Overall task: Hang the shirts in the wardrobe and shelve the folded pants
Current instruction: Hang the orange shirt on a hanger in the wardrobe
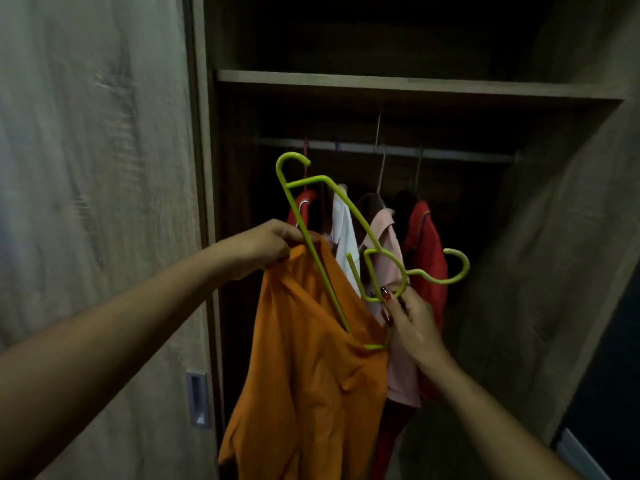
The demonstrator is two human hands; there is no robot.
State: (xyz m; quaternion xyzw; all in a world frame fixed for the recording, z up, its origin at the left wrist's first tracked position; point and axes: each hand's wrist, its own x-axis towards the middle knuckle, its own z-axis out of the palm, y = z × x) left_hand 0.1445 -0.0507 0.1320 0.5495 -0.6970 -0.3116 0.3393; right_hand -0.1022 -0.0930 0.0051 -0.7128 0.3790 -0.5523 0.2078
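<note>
Head cam: the left hand (266,244) is pinching the orange shirt (311,358) at the collar, near the wardrobe opening. The right hand (412,320) is curling its fingers round the green hanger (360,223), which is poking into the neck. Looks like the hanger-threading step. Next it's going to need both shoulders seated, then hooking onto the rail (450,154). The red shirt (426,244) and pink shirt (384,233) are crowding it.

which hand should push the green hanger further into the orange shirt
Right. The right hand already holds the lime-green plastic hanger, whose lower end dips into the orange shirt; the left hand is busy gripping the collar.
</note>
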